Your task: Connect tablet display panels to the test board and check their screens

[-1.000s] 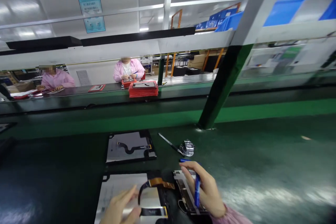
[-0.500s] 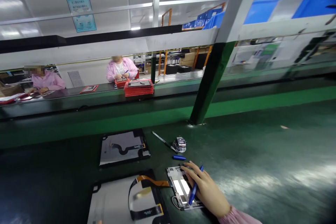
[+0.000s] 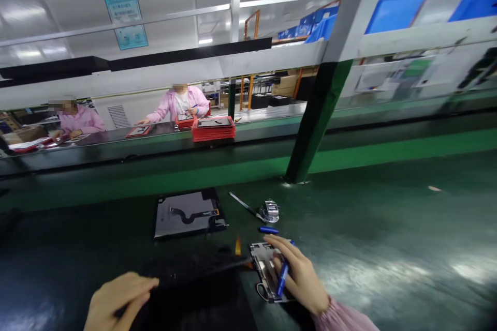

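My left hand [image 3: 118, 302] pinches the left edge of a black display panel [image 3: 198, 295], raised and tilted with its dark face towards me. Its orange ribbon cable [image 3: 238, 246] shows blurred behind its upper edge. My right hand [image 3: 297, 274] has a blue pen [image 3: 283, 278] tucked between its fingers, while its fingertips rest on a small silver test board [image 3: 264, 252]. A looped wire sticks out at the board's lower left. Just beyond the board lie a blue pen cap [image 3: 268, 229] and a shiny metal device [image 3: 269, 211].
A second display panel [image 3: 161, 217] lies grey back up with a black flex cable. Beside it is a thin metal-tipped tool [image 3: 244, 204]. A slanted post [image 3: 316, 119] stands at the bench's far edge. Across it, two people in pink work near a red stack [image 3: 213, 132].
My left hand has come into view and the near panel has been lifted from lying grey side up to tilted, black side showing. A person opposite has reached out an arm.
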A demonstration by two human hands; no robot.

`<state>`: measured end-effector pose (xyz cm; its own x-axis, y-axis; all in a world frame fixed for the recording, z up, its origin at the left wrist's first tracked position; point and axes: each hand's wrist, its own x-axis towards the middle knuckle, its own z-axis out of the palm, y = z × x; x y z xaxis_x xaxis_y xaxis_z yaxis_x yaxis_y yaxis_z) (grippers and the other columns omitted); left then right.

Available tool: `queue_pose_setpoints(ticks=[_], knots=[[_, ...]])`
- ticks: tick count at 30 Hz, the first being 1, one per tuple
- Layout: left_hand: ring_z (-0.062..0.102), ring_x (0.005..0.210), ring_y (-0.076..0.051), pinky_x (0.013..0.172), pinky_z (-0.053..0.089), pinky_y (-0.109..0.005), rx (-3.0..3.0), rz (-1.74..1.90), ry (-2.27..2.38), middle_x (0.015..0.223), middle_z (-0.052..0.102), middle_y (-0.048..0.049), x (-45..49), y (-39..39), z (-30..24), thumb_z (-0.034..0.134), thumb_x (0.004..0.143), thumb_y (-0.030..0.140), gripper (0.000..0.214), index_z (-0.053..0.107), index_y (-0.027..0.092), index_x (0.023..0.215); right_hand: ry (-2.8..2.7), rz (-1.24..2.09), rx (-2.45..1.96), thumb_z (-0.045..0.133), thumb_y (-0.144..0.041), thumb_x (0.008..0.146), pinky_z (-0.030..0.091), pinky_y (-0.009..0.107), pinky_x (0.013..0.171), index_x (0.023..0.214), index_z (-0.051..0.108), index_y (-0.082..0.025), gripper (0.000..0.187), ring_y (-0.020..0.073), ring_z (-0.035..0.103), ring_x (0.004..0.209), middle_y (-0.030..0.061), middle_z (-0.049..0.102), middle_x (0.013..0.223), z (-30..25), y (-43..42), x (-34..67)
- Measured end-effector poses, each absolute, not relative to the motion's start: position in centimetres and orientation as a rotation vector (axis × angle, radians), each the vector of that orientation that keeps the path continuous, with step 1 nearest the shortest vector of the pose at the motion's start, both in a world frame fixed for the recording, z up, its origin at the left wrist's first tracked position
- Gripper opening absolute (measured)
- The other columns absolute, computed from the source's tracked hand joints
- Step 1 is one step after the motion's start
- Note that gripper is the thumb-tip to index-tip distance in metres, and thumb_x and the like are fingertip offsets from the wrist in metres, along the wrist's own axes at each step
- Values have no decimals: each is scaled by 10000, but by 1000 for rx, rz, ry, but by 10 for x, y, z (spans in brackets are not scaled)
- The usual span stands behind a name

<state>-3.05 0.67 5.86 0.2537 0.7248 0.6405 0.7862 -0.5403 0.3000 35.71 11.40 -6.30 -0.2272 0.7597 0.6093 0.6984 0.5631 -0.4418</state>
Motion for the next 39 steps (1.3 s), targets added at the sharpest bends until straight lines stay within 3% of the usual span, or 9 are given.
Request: queue_pose_setpoints(ticks=[5, 8, 13, 16, 22, 25, 28, 33, 39], knots=[[754, 691, -211, 630, 599, -248, -2274, -1493, -1822, 800, 799, -13, -20, 38, 74, 681, 818, 303, 114, 779, 280, 872, -1794, 307, -932, 526, -299, 907, 589, 409, 877, 1297, 500, -194, 405, 283, 675, 1081, 144, 676, 1212, -25, 98, 303], [739, 781, -229, 740, 578, -304, -2117, -1729, -1981, 839, 792, -33, -21, 45, 59, 665, 833, 354, 234, 731, 243, 1028, -1761, 354, -939, 582, -334, 899, 609, 398, 830, 1309, 486, -192, 445, 278, 705, 1012, 149, 696, 1172, -21, 103, 276], [612, 1144, -291, 998, 463, -403, -1785, -2277, -2084, 1243, 648, -105, -21, 38, 9, 592, 856, 480, 600, 458, 202, 1371, -1721, 272, -935, 579, -259, 902, 611, 361, 809, 1220, 563, -203, 324, 235, 723, 909, 106, 720, 1044, -39, 119, 263], [443, 1339, -292, 1123, 340, -409, -1699, -2310, -2147, 1401, 532, -95, -21, 33, -11, 605, 848, 480, 642, 414, 219, 1402, -1847, 313, -842, 539, -180, 849, 581, 365, 898, 1330, 510, -205, 483, 245, 672, 1066, 121, 653, 1202, -49, 122, 269], [402, 1370, -298, 1088, 388, -401, -1764, -2614, -2318, 1498, 430, -85, -24, 47, 13, 600, 856, 481, 767, 218, 288, 1493, -1830, 617, -793, 637, -275, 805, 553, 366, 916, 1328, 544, -210, 536, 281, 648, 1095, 137, 637, 1238, -39, 117, 281], [543, 1248, -283, 942, 505, -372, -1689, -2764, -2466, 1488, 443, -81, -17, 60, 32, 542, 879, 516, 752, 144, 346, 1495, -1544, 965, -881, 660, -417, 818, 596, 343, 722, 1333, 521, -209, 572, 263, 704, 848, 100, 718, 968, -22, 119, 275], [641, 1065, -235, 812, 536, -323, -1693, -2517, -2475, 1349, 563, -88, -11, 73, 40, 463, 910, 548, 611, 277, 333, 1451, -1195, 1252, -1027, 650, -504, 819, 471, 247, 418, 1357, 479, -227, 629, 170, 572, 483, -26, 582, 596, -5, 121, 266], [549, 555, -148, 511, 426, -258, -1689, -2120, -2350, 661, 570, 30, -15, 89, 36, 520, 902, 512, 324, 592, 243, 1068, -1026, 1243, -1061, 743, -500, 726, 343, 237, 414, 1273, 572, -225, 636, 125, 419, 428, -79, 429, 487, 12, 117, 261], [567, 1122, -237, 969, 433, -389, -1746, -1939, -2001, 1126, 607, -51, -24, 82, 27, 567, 901, 313, 114, 640, 246, 845, -952, 1173, -1080, 743, -466, 732, 361, 260, 433, 1331, 540, -241, 671, 149, 463, 443, -65, 479, 496, 16, 108, 260]])
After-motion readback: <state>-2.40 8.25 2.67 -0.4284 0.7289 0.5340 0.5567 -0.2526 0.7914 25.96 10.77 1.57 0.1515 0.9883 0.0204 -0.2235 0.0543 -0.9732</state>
